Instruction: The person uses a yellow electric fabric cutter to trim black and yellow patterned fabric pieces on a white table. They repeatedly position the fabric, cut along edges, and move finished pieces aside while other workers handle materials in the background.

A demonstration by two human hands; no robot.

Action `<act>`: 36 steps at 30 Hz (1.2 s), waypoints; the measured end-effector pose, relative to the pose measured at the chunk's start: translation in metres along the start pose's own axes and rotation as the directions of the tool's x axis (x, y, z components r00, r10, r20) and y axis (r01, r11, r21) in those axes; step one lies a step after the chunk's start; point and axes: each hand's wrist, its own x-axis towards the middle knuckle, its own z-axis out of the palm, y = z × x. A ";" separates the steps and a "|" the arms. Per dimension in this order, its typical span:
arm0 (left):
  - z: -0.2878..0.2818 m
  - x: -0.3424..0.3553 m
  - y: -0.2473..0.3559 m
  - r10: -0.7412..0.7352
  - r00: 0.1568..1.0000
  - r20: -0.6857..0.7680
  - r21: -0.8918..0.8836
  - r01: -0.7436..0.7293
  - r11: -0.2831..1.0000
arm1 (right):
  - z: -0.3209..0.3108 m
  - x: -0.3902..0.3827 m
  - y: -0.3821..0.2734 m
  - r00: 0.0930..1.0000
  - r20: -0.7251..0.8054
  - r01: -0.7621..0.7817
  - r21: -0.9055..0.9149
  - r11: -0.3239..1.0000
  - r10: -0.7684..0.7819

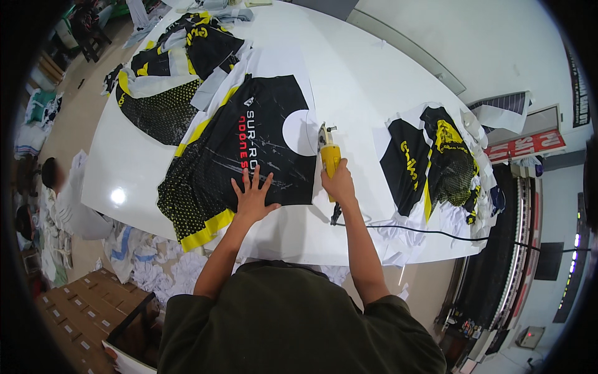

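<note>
A black printed jersey panel with yellow edging and a dotted lower part lies flat on the white table. My left hand presses on it near its close edge, fingers spread. In my right hand is a yellow electric rotary cutter, gripped round its body. The cutter's head stands at the panel's right edge, beside the white rounded neckline area. Whether the blade touches the cloth I cannot tell. A black cord runs from the cutter's end off to the right.
More black and yellow printed pieces are heaped at the far left of the table, and another pile lies at the right. White scraps cover the floor by the near edge. Cardboard boxes stand at the lower left. A person is at the left.
</note>
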 end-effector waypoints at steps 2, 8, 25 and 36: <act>-0.002 0.000 0.001 0.002 1.000 0.003 -0.001 -0.002 1.000 | -0.005 0.018 0.000 1.000 0.011 0.014 -0.016 1.000 -0.014; -0.002 -0.026 -0.002 -0.031 0.999 0.038 -0.029 0.032 0.999 | -0.014 -0.008 0.028 0.997 0.040 0.065 -0.013 0.998 -0.064; 0.005 -0.095 -0.002 -0.022 0.995 0.100 -0.069 0.029 0.997 | -0.019 -0.147 0.043 0.994 0.110 -0.025 0.030 0.999 0.021; 0.012 -0.101 -0.009 -0.013 0.997 0.081 -0.072 0.019 0.997 | -0.011 -0.065 0.027 0.997 0.060 0.053 -0.036 0.998 -0.051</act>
